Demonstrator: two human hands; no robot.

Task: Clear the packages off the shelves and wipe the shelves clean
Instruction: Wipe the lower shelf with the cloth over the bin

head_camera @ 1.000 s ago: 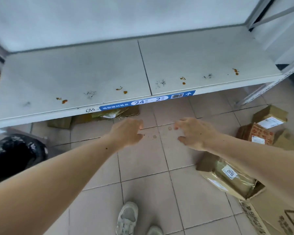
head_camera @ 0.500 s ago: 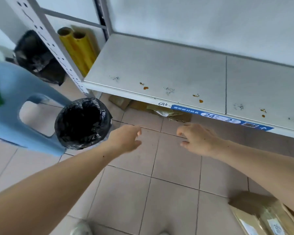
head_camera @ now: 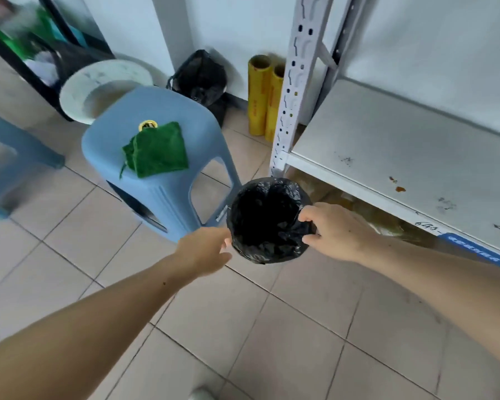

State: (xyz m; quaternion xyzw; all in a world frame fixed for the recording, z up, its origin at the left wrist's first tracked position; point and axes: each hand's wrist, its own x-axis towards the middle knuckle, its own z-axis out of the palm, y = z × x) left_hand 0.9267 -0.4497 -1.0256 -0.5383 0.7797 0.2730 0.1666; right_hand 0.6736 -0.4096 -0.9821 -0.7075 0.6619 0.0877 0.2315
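Shelf [head_camera: 387, 145] looks cleared of pkgs but w/ brown spots on it, so wiping's left: green cloth [head_camera: 156, 150] sits unused on blue stool [head_camera: 168, 197], right hand [head_camera: 335, 232] pinches bin-liner rim [head_camera: 267, 220], left hand [head_camera: 202, 251] open, fingers just beside it.

We see the right hand [head_camera: 334, 232] pinching the rim of a black-lined bin [head_camera: 267, 220], the left hand [head_camera: 204, 251] beside it, near the stained shelf [head_camera: 401, 145]; a green cloth [head_camera: 156, 150] lies on a blue stool [head_camera: 156, 157].
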